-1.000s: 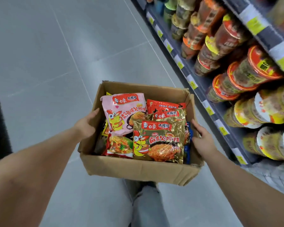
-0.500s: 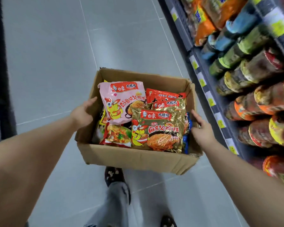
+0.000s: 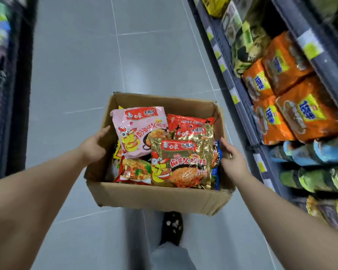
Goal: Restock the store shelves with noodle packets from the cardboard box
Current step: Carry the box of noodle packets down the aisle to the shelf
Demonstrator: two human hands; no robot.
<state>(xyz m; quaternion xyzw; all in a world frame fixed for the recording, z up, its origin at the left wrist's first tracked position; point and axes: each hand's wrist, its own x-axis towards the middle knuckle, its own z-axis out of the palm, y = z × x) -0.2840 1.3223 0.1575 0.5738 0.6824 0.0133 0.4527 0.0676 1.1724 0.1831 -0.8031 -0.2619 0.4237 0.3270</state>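
1. Left hand point(image 3: 93, 147) & right hand point(image 3: 233, 162) clamp sides of cardboard box point(image 3: 160, 199), carried over aisle floor.
2. Noodle packets point(image 3: 180, 164) inside, none shelved.
3. Keep box level; set down beside shelves point(image 3: 248, 112) before picking.

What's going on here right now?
A person is carrying an open cardboard box down a store aisle, left hand on its left wall and right hand on its right wall. The box holds noodle packets, with a pink packet and a gold packet on top. None has been taken out yet. Stocked shelves run along the right.
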